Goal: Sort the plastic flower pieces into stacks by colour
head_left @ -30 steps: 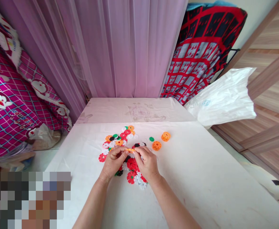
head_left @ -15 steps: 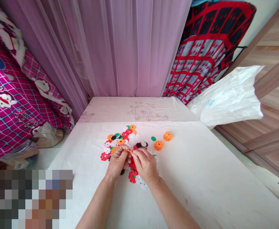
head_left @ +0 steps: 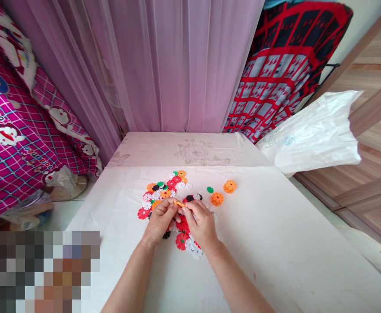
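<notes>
Between my two hands is an orange notched disc (head_left: 179,204), seen nearly edge-on and partly covered by fingertips. My left hand (head_left: 162,220) pinches its left side, while the thumb and fingers of my right hand (head_left: 199,221) close on its right side. Beneath and around both hands lies a loose pile of flower-shaped plastic discs in red, white, black, green and orange. A red disc (head_left: 182,240) and several white discs (head_left: 195,248) show just below the hands. Part of the pile is hidden behind my fingers.
Right of the pile, two round orange clusters of joined discs (head_left: 217,199) sit near a single green disc (head_left: 210,190). All rest on a white-covered table (head_left: 275,243). A white plastic bag (head_left: 314,134) stands at its right edge; a purple curtain (head_left: 177,65) hangs behind.
The orange disc has tilted, showing more of its notched face than before. Both hands keep their pinch in nearly the same spot.
</notes>
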`<act>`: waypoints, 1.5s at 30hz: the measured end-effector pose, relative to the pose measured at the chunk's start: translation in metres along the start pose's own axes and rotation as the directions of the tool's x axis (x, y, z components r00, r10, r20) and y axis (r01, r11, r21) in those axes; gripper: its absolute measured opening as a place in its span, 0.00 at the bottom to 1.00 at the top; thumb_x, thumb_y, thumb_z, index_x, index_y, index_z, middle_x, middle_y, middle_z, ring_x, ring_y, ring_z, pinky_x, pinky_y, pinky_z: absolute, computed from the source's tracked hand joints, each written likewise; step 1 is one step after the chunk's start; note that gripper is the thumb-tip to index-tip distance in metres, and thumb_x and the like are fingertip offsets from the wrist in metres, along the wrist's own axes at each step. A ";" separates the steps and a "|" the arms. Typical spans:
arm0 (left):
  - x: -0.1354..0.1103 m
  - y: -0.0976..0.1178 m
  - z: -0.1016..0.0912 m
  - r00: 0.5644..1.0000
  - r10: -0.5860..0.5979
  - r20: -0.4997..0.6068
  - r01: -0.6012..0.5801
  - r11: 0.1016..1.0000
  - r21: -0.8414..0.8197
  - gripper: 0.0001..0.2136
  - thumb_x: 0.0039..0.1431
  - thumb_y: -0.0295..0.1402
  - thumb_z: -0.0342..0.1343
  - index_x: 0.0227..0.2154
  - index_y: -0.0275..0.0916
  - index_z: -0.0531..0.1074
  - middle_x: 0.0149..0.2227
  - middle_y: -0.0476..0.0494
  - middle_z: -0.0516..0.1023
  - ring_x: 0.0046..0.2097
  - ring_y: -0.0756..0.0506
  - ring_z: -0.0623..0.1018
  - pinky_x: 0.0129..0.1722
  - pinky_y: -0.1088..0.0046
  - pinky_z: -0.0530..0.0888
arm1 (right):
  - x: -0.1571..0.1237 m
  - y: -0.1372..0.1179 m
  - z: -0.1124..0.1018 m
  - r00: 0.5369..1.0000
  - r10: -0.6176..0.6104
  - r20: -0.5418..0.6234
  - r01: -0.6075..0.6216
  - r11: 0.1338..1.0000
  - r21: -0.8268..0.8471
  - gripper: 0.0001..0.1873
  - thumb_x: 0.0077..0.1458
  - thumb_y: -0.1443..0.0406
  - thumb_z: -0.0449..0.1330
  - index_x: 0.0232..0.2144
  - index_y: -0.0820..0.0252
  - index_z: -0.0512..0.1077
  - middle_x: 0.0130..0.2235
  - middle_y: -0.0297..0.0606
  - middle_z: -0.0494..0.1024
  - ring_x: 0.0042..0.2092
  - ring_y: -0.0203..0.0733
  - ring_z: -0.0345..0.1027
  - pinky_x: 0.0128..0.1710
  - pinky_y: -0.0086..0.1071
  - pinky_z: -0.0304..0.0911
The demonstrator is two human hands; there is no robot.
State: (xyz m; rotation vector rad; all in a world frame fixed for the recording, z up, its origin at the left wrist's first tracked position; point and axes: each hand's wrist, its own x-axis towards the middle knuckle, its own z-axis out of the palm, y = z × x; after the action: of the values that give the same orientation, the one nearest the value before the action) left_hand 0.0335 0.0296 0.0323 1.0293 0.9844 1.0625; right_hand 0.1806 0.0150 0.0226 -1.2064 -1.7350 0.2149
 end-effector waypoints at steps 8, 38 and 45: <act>0.001 -0.004 0.001 0.999 -0.003 -0.036 0.001 0.999 -0.042 0.19 0.49 0.51 0.62 0.32 0.38 0.70 0.24 0.52 0.72 0.22 0.54 0.71 0.15 0.83 0.59 | -0.002 -0.004 0.001 0.997 -0.077 -0.025 0.076 0.996 -0.048 0.11 0.65 0.67 0.52 0.36 0.56 0.75 0.33 0.38 0.78 0.35 0.38 0.73 0.36 0.29 0.68; 0.004 0.005 -0.023 0.901 0.244 -0.359 -0.166 0.958 0.236 0.21 0.58 0.54 0.52 0.33 0.39 0.71 0.16 0.58 0.61 0.16 0.55 0.59 0.15 0.79 0.57 | 0.014 0.042 -0.046 0.820 0.563 -0.102 -0.470 0.764 0.441 0.17 0.48 0.52 0.64 0.34 0.57 0.74 0.30 0.35 0.80 0.29 0.37 0.72 0.30 0.30 0.68; 0.006 0.006 -0.043 0.748 0.349 -0.564 -0.195 0.928 0.316 0.15 0.61 0.45 0.51 0.32 0.39 0.72 0.16 0.55 0.63 0.18 0.53 0.62 0.18 0.79 0.60 | 0.019 0.083 -0.069 0.564 0.817 -0.121 -0.654 0.532 0.538 0.24 0.31 0.48 0.69 0.27 0.58 0.74 0.21 0.31 0.74 0.23 0.35 0.65 0.21 0.28 0.59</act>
State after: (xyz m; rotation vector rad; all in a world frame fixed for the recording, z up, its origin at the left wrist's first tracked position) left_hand -0.0073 0.0435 0.0274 1.0632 1.5526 1.6178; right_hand 0.2858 0.0461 0.0184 -1.4690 -0.6644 0.8118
